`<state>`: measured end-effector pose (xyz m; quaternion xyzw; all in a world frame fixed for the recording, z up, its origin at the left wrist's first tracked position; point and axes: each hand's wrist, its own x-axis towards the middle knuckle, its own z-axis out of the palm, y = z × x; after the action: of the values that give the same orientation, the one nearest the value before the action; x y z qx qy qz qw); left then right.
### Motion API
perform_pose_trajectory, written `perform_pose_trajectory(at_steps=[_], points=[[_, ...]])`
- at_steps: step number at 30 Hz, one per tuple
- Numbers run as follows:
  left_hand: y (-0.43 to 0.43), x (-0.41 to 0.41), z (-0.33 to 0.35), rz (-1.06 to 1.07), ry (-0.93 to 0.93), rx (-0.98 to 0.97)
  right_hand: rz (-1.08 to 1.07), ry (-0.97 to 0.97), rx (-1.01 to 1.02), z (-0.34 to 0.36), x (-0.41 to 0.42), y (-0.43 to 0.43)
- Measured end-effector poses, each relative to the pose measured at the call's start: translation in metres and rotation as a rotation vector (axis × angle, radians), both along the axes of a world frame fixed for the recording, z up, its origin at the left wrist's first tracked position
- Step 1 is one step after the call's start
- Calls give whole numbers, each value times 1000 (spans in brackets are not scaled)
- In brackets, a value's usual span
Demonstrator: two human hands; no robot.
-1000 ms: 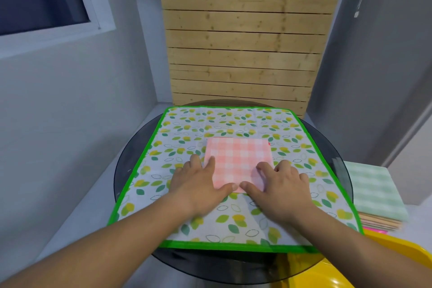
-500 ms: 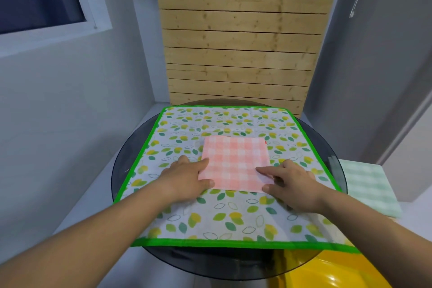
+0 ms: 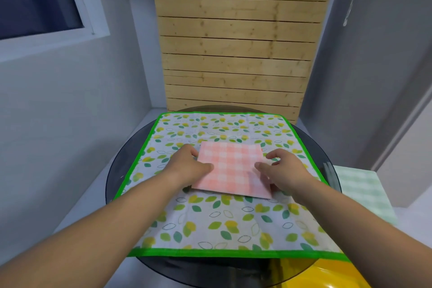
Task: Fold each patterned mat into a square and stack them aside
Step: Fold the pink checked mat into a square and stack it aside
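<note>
**Hands grip folded pink mat at both side edges**

Fingers of the left hand curl at the left edge of the folded pink gingham mat, with the thumb pressed flat on its top surface near the middle of that side. The right hand mirrors it at the right edge: thumb on top of the checked fabric, the other fingers bent just past the edge, their tips apart from the thumb. Both hands grasp the mat rather than lying flat on it. Whether the mat is lifted clear of the cloth below cannot be told, though its near right corner casts a thin shadow.

The pink mat is a neat, nearly square shape, sitting slightly askew, roughly in the middle of a large leaf-print cloth with a bright green border. That cloth lies spread over a round dark glass table, its near edge hanging just over the rim.

To the right, beyond the table's edge, a folded pale green gingham mat rests on a lower surface. A yellow plastic object shows at the near right, partly under the table. A wooden slat panel stands against the far wall, and a window is at the far left.
</note>
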<state>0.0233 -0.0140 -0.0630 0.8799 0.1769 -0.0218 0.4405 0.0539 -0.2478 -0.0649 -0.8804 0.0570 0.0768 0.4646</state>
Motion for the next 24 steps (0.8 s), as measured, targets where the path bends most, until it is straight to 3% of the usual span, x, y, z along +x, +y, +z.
perform_pose_trajectory(at_steps=[4,9,20,24], points=[[-3,5,-5,-11,6,-59,-27,36,29,1,3,2],[-15,3,-8,-34,-106,-63,-63,109,212,2,5,-3],[-92,-3,8,-95,-324,-273,-106,-339,35,14,-21,-75],[-156,0,7,-222,-350,-342,-236,-370,100,25,-29,-136]])
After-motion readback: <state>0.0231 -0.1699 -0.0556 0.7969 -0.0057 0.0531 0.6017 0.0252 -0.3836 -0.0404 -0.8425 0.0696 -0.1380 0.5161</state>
